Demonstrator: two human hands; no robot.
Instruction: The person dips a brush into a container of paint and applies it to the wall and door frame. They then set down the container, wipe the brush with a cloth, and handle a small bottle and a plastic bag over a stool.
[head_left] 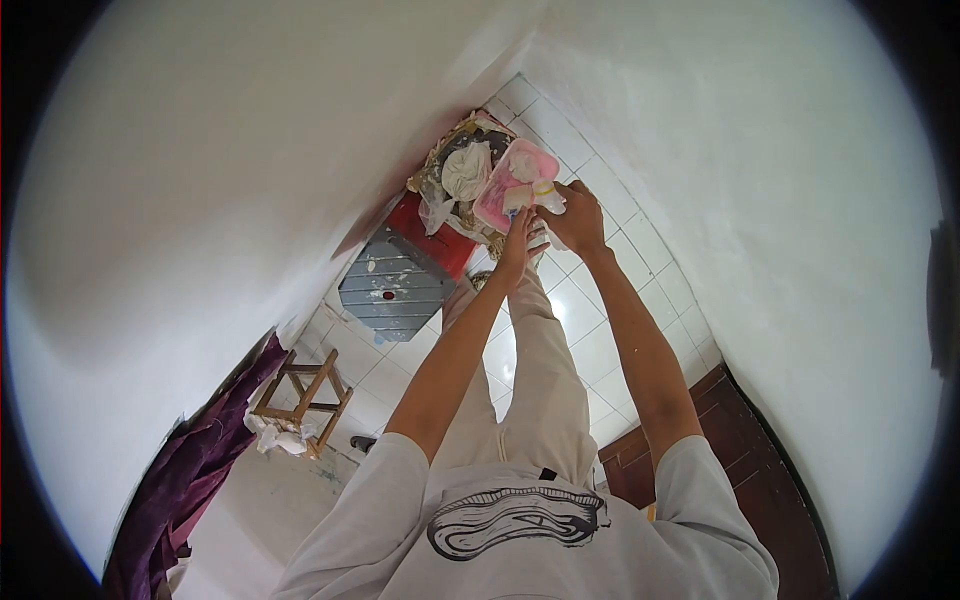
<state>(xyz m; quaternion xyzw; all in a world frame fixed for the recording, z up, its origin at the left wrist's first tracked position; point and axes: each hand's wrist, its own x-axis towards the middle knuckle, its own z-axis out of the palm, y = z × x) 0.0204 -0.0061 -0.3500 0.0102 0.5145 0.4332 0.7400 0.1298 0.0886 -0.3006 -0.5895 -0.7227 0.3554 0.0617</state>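
Note:
A pink tray (493, 202) with white residue inside lies ahead of me, over cluttered material. My left hand (522, 248) is at its near edge, with several fingers stretched out to the right and apart. Just beyond its upper fingertips is a pale block-like piece (518, 199) with a bit of blue. My right hand (580, 218) reaches in from the right, its fingers curled around a whitish, translucent object (550, 198) with a yellowish edge. That object overlaps the tray's right side in this view.
Left of the tray are a white plastic bag (466, 170) and crumpled material. Nearer stand a red box (450, 248) and a grey slatted stool top (395, 290). A wooden stool frame (302, 398) and purple curtain (200, 465) are lower left. White walls converge ahead; a brown door (735, 460) is lower right.

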